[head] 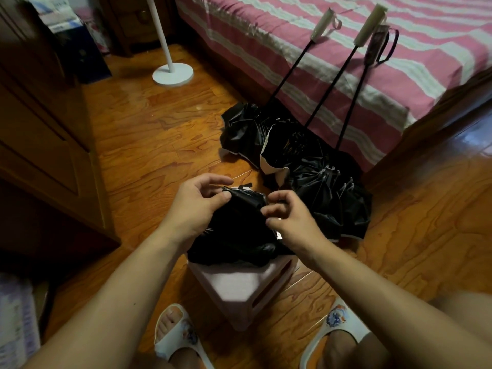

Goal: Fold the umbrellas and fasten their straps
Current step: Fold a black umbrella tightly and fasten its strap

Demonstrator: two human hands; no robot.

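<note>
A black collapsed umbrella (234,230) lies on a small pale stool (239,286) in front of me. My left hand (197,206) grips its upper left part, thumb pressed on the folded fabric. My right hand (290,217) pinches the fabric at the right side. A short black strap end (245,185) sticks out above the bundle. Three other umbrellas (314,166) lie unfolded on the floor beyond, shafts extended, their handles (368,25) leaning on the bed.
A bed with a pink and white striped cover (346,49) fills the upper right. A white stand base (173,73) sits on the wooden floor at the back. A dark wardrobe (40,129) is on the left. My slippered feet (175,334) flank the stool.
</note>
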